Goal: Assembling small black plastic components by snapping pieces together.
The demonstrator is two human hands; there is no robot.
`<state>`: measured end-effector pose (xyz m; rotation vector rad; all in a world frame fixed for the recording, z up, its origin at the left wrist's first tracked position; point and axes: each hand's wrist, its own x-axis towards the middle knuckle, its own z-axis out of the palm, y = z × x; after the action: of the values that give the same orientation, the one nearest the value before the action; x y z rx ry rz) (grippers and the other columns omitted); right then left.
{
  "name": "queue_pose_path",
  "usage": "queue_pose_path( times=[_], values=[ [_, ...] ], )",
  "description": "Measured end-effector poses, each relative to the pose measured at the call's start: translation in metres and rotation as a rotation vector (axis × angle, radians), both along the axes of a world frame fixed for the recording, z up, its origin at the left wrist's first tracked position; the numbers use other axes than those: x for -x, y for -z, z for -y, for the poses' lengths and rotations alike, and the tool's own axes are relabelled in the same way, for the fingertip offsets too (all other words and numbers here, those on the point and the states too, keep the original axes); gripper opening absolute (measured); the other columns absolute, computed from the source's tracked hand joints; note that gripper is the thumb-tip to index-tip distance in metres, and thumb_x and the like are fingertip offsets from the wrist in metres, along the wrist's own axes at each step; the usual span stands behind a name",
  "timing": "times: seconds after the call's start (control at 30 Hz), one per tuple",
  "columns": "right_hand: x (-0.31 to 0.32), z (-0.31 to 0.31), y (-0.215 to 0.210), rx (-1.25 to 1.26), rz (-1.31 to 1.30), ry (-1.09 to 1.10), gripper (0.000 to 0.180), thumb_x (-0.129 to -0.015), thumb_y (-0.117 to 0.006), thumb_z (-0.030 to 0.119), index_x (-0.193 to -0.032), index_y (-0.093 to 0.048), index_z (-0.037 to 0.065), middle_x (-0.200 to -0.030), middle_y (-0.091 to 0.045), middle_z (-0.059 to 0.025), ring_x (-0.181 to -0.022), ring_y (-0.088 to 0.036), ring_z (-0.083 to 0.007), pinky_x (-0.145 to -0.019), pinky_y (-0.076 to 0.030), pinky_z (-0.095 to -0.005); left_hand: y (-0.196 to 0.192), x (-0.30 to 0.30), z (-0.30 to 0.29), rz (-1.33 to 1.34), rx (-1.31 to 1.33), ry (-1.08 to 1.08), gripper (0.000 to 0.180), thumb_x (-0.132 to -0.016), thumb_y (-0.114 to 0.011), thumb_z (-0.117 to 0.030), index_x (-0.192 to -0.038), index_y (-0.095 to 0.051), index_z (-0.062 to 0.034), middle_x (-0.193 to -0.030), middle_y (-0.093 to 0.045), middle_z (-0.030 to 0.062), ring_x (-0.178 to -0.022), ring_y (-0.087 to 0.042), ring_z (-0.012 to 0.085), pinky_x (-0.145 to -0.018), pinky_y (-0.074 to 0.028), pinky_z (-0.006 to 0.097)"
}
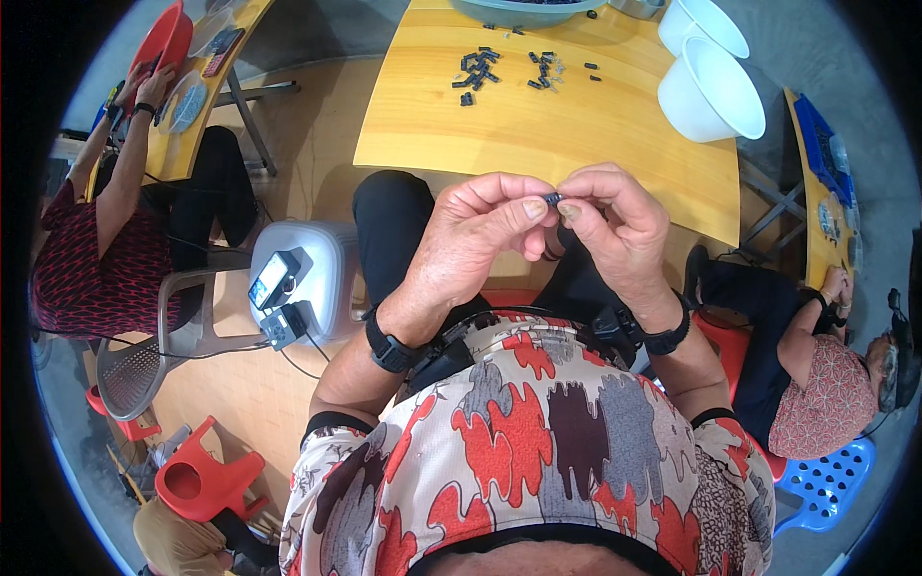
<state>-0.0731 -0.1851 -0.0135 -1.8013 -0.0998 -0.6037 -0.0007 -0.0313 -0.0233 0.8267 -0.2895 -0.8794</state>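
A small black plastic piece (552, 199) is pinched between the fingertips of both hands, above my lap and just off the table's near edge. My left hand (471, 235) closes thumb and forefinger on its left end. On the other end, my right hand (622, 226) does the same with its fingers curled. The piece is mostly covered by the fingers, so its exact kind cannot be made out. Farther off, on the yellow wooden table (423, 130), lies a loose pile of small black plastic parts (476, 69). To its right is a smaller scatter of black and clear parts (545, 72).
A wide basin (528, 13) of dark parts stands at the far edge, with white tubs (706, 96) at the right. Co-workers sit at tables on both sides; the left one handles a red basin (168, 43). A grey stool (317, 250) holding electronic devices stands left of me.
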Motion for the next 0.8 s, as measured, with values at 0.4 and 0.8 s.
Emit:
queue_pose_path(
  times=[0.4, 0.8],
  values=[
    [-0.01, 0.001, -0.005, 0.32, 0.077, -0.036, 0.018, -0.073, -0.065, -0.006, -0.088, -0.062, 0.002, -0.077, -0.06, -0.0082, -0.064, -0.06, -0.0163, -0.054, -0.048, -0.025, 0.012, -0.006, -0.006, 0.027, -0.079, 0.006, 0.015, -0.087, -0.057, -0.01, -0.097, -0.061, 0.0009, -0.081, -0.063, 0.0053, -0.061, -0.056, 0.0083, -0.059, -0.048, 0.021],
    [-0.053, 0.032, 0.019, 0.333, -0.23, 0.003, 0.009, -0.077, -0.064, 0.004, -0.085, -0.062, 0.001, -0.074, -0.061, -0.0088, -0.061, -0.059, -0.0154, -0.054, -0.046, -0.0256, 0.028, -0.032, -0.012, -0.09, -0.032, -0.008, 0.015, -0.087, -0.057, -0.009, -0.099, -0.06, -0.0007, -0.082, -0.063, 0.0078, -0.063, -0.057, 0.0114, -0.058, -0.048, 0.022]
  ],
)
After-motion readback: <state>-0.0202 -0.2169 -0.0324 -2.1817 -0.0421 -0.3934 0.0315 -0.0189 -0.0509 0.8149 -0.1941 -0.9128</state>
